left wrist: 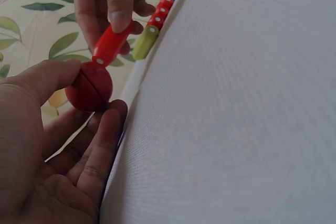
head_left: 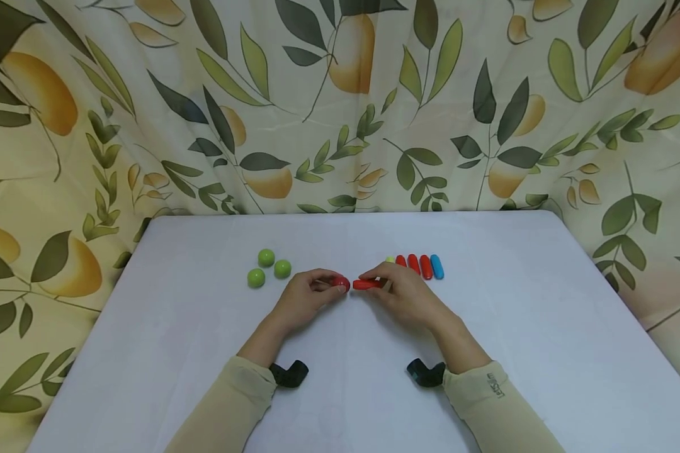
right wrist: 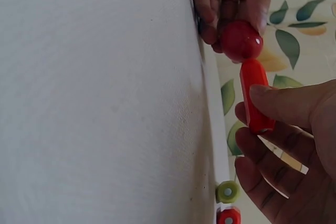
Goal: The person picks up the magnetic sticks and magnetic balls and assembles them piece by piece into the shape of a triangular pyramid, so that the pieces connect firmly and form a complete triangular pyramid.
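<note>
Over the middle of the table, my left hand (head_left: 294, 301) pinches a glossy red ball (head_left: 344, 285) between thumb and fingers. A thin dark seam runs round the ball (left wrist: 88, 88) in the left wrist view. Opposite it, my right hand (head_left: 409, 297) holds a short red rod (head_left: 366, 284) between thumb and fingertips. The rod has a pale round spot on its end, seen in the left wrist view. In the right wrist view, one end of the rod (right wrist: 254, 90) meets the ball (right wrist: 241, 41), while the thumb presses along the rod's side.
Several rods stand in a row behind my right hand: a yellow-green one (left wrist: 146, 43), red ones (head_left: 426, 267) and a blue one (head_left: 437, 267). Three green balls (head_left: 282, 269) lie left of my left hand. A patterned curtain (head_left: 340, 126) hangs behind the white table (head_left: 340, 409).
</note>
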Available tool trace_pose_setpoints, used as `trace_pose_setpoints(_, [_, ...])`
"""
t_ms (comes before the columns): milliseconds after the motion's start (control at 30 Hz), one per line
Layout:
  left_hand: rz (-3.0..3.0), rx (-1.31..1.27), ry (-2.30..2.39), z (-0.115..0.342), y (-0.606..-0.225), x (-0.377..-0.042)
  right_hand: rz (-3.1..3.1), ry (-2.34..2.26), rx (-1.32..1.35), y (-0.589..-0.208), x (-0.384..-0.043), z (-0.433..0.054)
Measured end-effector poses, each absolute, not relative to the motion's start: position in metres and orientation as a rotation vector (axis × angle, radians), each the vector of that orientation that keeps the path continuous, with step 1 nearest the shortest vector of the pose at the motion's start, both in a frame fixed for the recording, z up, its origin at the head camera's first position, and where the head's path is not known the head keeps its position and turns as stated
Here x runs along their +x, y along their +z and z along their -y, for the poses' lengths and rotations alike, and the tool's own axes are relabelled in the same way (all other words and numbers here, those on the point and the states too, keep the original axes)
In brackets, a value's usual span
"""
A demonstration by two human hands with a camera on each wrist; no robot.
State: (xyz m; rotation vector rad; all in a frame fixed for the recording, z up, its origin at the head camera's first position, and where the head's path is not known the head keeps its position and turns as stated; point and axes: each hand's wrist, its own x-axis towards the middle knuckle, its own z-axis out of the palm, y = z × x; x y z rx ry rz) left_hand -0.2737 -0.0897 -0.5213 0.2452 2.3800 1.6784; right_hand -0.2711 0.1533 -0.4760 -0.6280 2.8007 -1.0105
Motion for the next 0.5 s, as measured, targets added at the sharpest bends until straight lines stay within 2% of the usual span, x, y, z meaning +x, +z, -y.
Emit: trace_pose_setpoints(500, [-2.412, 0.294, 1.627, 0.0887, -0.5214, -0.2711, -2.788, -1.054, -0.719, -0.4777, -0.2708, -0.1529])
